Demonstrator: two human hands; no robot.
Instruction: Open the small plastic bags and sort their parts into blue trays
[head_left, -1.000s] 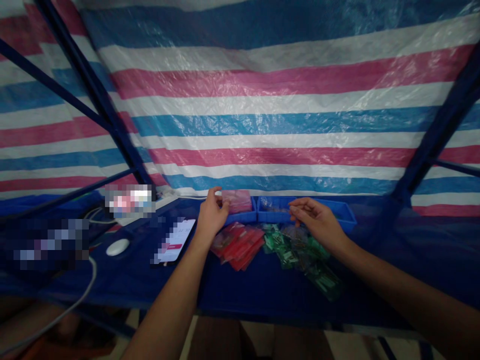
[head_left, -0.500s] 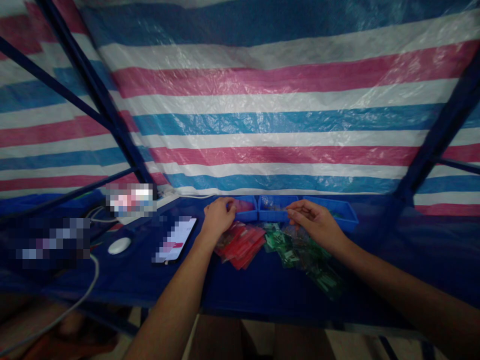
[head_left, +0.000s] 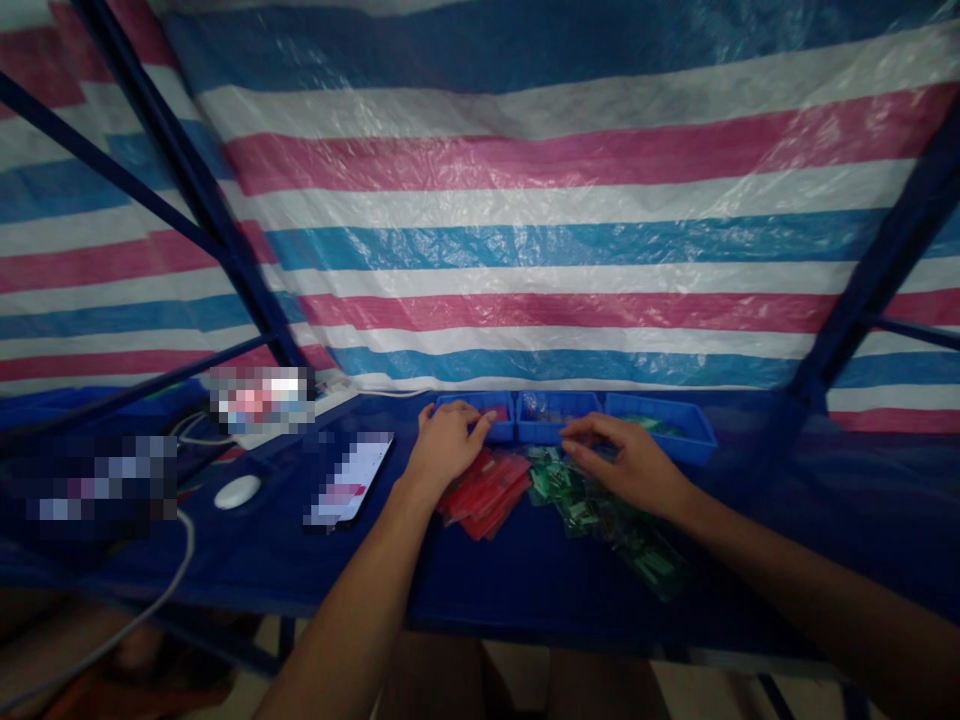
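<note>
My left hand (head_left: 448,443) reaches over the left blue bin (head_left: 501,431), its thumb apart from the bent fingers; some pink-red contents show inside. Just in front of it lies a pile of flat red packets (head_left: 491,495). My right hand (head_left: 634,462) is at the front of the middle blue bin (head_left: 541,430), thumb and forefinger tips brought together. Whatever may be between those tips is too small to make out. Beneath and beside this hand are green-and-clear packets (head_left: 574,505), partly covered by it. Small items lie in the middle bin, too blurred to name.
The right blue bin (head_left: 694,440) has green items in it. Left of my arm lie a phone (head_left: 367,470) and a white oval object (head_left: 238,491). A white cable (head_left: 187,545) hangs over the table's left side. Striped sheeting (head_left: 562,230) and blue metal posts (head_left: 862,250) enclose the table.
My left hand has shifted slightly right and nearer, with its thumb moving over the left bin. My right hand has drawn back a little from the middle bin towards me.
</note>
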